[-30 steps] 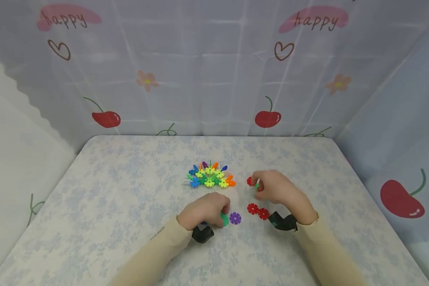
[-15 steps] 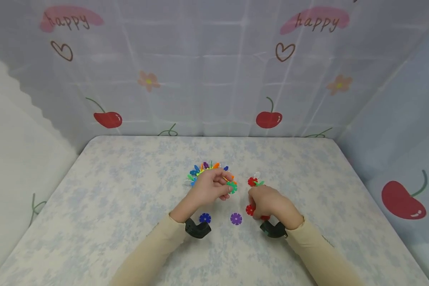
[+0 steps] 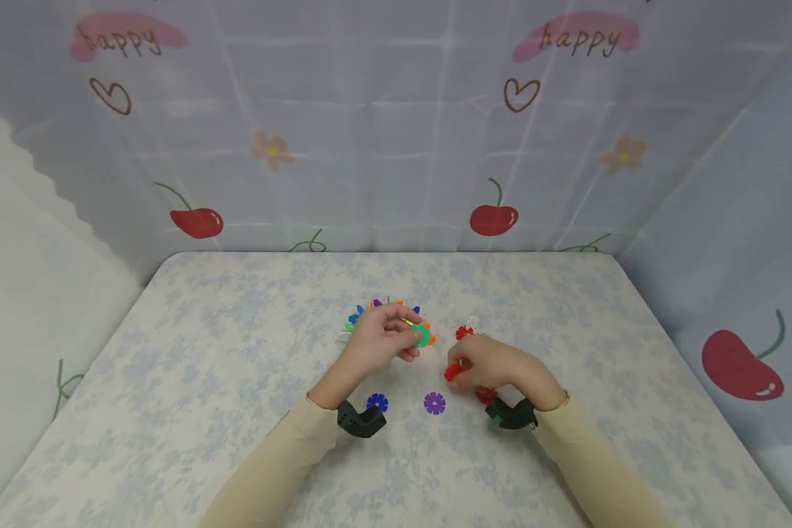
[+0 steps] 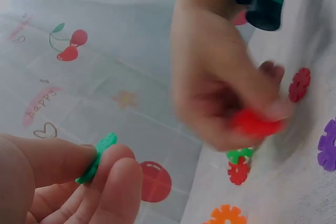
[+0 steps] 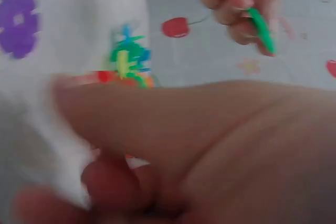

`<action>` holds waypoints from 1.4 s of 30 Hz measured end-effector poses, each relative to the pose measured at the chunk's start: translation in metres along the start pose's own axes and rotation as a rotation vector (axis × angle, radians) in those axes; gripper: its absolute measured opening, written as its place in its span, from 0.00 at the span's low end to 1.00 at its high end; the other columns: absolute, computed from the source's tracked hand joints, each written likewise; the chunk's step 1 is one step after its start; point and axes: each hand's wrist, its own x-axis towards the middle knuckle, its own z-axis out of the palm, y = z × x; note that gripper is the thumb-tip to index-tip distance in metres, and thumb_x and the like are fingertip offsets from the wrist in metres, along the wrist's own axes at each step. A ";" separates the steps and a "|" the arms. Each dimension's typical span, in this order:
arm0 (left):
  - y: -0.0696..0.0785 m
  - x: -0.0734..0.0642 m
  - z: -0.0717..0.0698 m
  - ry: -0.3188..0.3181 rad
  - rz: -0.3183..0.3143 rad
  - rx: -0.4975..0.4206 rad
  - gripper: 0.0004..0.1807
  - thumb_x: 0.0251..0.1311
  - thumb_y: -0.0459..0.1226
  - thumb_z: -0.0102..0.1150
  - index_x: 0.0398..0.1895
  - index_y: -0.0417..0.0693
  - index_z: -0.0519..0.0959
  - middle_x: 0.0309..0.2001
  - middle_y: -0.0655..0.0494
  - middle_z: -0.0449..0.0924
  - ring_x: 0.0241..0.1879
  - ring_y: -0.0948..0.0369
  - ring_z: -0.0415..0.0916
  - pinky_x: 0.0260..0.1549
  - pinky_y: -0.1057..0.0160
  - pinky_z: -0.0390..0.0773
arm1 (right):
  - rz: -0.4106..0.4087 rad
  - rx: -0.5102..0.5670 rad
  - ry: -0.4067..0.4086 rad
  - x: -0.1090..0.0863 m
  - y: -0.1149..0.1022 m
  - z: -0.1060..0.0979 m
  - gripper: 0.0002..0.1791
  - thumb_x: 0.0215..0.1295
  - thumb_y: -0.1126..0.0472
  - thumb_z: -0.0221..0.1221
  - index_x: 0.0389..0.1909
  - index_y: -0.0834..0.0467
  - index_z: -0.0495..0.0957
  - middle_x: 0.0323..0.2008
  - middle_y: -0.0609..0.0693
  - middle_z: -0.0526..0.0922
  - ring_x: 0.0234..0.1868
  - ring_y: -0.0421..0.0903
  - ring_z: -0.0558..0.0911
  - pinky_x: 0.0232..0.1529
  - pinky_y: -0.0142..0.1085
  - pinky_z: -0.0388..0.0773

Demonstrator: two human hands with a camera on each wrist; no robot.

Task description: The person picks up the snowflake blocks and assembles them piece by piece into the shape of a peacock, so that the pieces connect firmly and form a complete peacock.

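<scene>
My left hand (image 3: 378,341) pinches a green snowflake disc (image 3: 422,336) between thumb and fingers, raised in front of the colourful snowflake-disc build (image 3: 356,315), which it partly hides in the head view. A red snowflake disc (image 3: 454,372) is pinched in my right hand (image 3: 495,363), a little to the right; it shows blurred in the left wrist view (image 4: 257,124). Another red disc (image 3: 486,394) lies below the right hand, near its wrist camera. Beyond that hand, a further red disc (image 3: 464,333) sits beside green and clear pieces, partly covered.
On the table (image 3: 204,411), a purple disc (image 3: 434,403) lies between the forearms, with a blue disc (image 3: 378,402) by the left wrist camera. A printed curtain (image 3: 383,147) hangs behind the table's far edge.
My left hand has picked up the green disc from the table and lifted it forward to the build. The right hand came back from the far red piece and took a red disc.
</scene>
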 end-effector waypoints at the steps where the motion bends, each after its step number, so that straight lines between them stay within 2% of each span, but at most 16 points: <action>1: 0.000 0.000 -0.001 0.002 -0.001 -0.011 0.12 0.66 0.30 0.62 0.50 0.35 0.81 0.36 0.40 0.87 0.25 0.62 0.85 0.33 0.59 0.89 | -0.068 0.030 0.064 -0.001 -0.002 -0.003 0.05 0.66 0.65 0.64 0.29 0.58 0.81 0.20 0.46 0.75 0.19 0.40 0.73 0.24 0.31 0.71; 4: 0.001 -0.001 -0.002 0.001 -0.011 -0.048 0.12 0.66 0.31 0.62 0.50 0.34 0.81 0.35 0.43 0.87 0.24 0.64 0.85 0.33 0.57 0.90 | -0.227 0.122 0.259 -0.006 -0.009 -0.008 0.05 0.71 0.67 0.60 0.39 0.61 0.85 0.26 0.52 0.84 0.24 0.46 0.81 0.30 0.31 0.80; 6: 0.002 -0.002 -0.003 0.000 -0.015 -0.067 0.13 0.66 0.30 0.62 0.51 0.33 0.81 0.34 0.45 0.87 0.25 0.63 0.85 0.34 0.57 0.90 | -0.287 0.159 0.337 -0.009 -0.015 -0.010 0.07 0.72 0.67 0.59 0.41 0.62 0.85 0.29 0.54 0.86 0.28 0.49 0.84 0.33 0.31 0.83; 11: 0.002 -0.002 -0.004 -0.009 -0.008 -0.077 0.13 0.66 0.30 0.60 0.52 0.33 0.81 0.32 0.50 0.87 0.25 0.63 0.85 0.34 0.56 0.90 | -0.365 0.138 0.394 -0.010 -0.022 -0.007 0.07 0.71 0.69 0.59 0.40 0.61 0.85 0.28 0.51 0.86 0.28 0.45 0.85 0.34 0.31 0.84; 14: 0.002 -0.002 -0.005 -0.017 -0.001 -0.064 0.13 0.66 0.30 0.59 0.51 0.33 0.82 0.32 0.45 0.86 0.24 0.63 0.85 0.34 0.56 0.90 | -0.397 0.101 0.419 -0.008 -0.023 -0.003 0.07 0.70 0.70 0.59 0.41 0.62 0.86 0.29 0.50 0.87 0.28 0.40 0.85 0.34 0.31 0.85; 15: 0.002 -0.003 -0.006 -0.023 0.000 -0.062 0.13 0.66 0.29 0.59 0.51 0.33 0.82 0.33 0.42 0.86 0.24 0.64 0.85 0.34 0.56 0.90 | -0.410 0.087 0.427 -0.008 -0.023 -0.001 0.07 0.70 0.70 0.60 0.41 0.62 0.86 0.29 0.50 0.87 0.28 0.39 0.85 0.35 0.30 0.85; 19: 0.002 -0.004 -0.008 -0.060 -0.002 -0.086 0.11 0.66 0.26 0.59 0.48 0.29 0.83 0.51 0.33 0.85 0.23 0.65 0.85 0.32 0.56 0.89 | -0.490 0.039 0.468 -0.007 -0.024 0.005 0.06 0.67 0.72 0.62 0.41 0.65 0.86 0.30 0.53 0.88 0.28 0.39 0.85 0.34 0.30 0.86; 22: 0.002 -0.003 -0.007 -0.072 0.003 -0.107 0.10 0.66 0.26 0.58 0.47 0.27 0.82 0.48 0.33 0.86 0.22 0.65 0.85 0.31 0.58 0.89 | -0.523 0.011 0.508 -0.006 -0.025 0.007 0.06 0.66 0.73 0.62 0.40 0.66 0.85 0.29 0.54 0.88 0.27 0.41 0.86 0.33 0.31 0.86; 25: 0.002 -0.002 -0.003 -0.052 0.023 -0.091 0.13 0.67 0.27 0.58 0.52 0.29 0.80 0.33 0.42 0.86 0.22 0.65 0.84 0.32 0.56 0.89 | -0.440 0.001 0.519 -0.005 -0.026 0.006 0.08 0.67 0.73 0.61 0.45 0.66 0.84 0.31 0.54 0.89 0.27 0.43 0.86 0.31 0.30 0.84; 27: 0.001 -0.002 0.000 -0.018 0.035 -0.079 0.14 0.67 0.28 0.60 0.54 0.33 0.79 0.27 0.49 0.84 0.22 0.64 0.84 0.33 0.55 0.89 | -0.304 -0.027 0.494 -0.006 -0.026 0.003 0.10 0.68 0.69 0.62 0.48 0.66 0.82 0.32 0.54 0.89 0.26 0.42 0.85 0.29 0.30 0.81; 28: 0.002 -0.002 0.001 0.001 0.039 -0.077 0.15 0.66 0.28 0.61 0.55 0.34 0.79 0.28 0.48 0.85 0.23 0.64 0.84 0.33 0.55 0.90 | -0.216 -0.052 0.465 -0.007 -0.026 0.001 0.11 0.67 0.67 0.64 0.48 0.65 0.82 0.31 0.53 0.88 0.26 0.42 0.83 0.29 0.30 0.80; 31: 0.002 -0.001 0.001 0.060 0.043 -0.089 0.15 0.66 0.29 0.62 0.55 0.37 0.80 0.28 0.48 0.84 0.23 0.63 0.83 0.32 0.58 0.89 | 0.069 -0.133 0.272 -0.013 -0.024 -0.003 0.13 0.60 0.63 0.69 0.44 0.62 0.81 0.29 0.50 0.84 0.25 0.41 0.78 0.28 0.33 0.76; 33: 0.002 -0.001 -0.001 0.082 0.029 -0.116 0.14 0.66 0.30 0.62 0.54 0.37 0.80 0.28 0.48 0.84 0.22 0.63 0.83 0.32 0.59 0.89 | 0.210 -0.186 0.123 -0.016 -0.022 -0.003 0.13 0.55 0.63 0.73 0.38 0.60 0.80 0.28 0.49 0.80 0.26 0.43 0.76 0.28 0.34 0.74; 36: 0.002 -0.001 -0.004 0.076 0.020 -0.139 0.13 0.67 0.31 0.62 0.52 0.35 0.80 0.28 0.51 0.84 0.23 0.62 0.83 0.32 0.59 0.89 | 0.293 -0.207 -0.010 -0.017 -0.019 0.003 0.15 0.48 0.70 0.72 0.33 0.59 0.76 0.27 0.49 0.76 0.27 0.45 0.74 0.27 0.35 0.70; 40: 0.004 -0.003 -0.004 0.060 0.027 -0.140 0.12 0.67 0.31 0.61 0.52 0.35 0.80 0.31 0.43 0.85 0.23 0.62 0.83 0.32 0.59 0.89 | 0.308 -0.215 -0.042 -0.015 -0.017 0.010 0.17 0.46 0.76 0.69 0.30 0.59 0.71 0.26 0.50 0.73 0.27 0.46 0.72 0.26 0.34 0.66; 42: 0.005 -0.004 -0.005 0.057 0.033 -0.141 0.13 0.68 0.31 0.60 0.52 0.34 0.80 0.31 0.43 0.84 0.23 0.62 0.83 0.32 0.59 0.89 | 0.318 -0.211 -0.058 -0.014 -0.016 0.011 0.18 0.48 0.77 0.70 0.29 0.59 0.71 0.27 0.50 0.74 0.27 0.46 0.73 0.26 0.34 0.67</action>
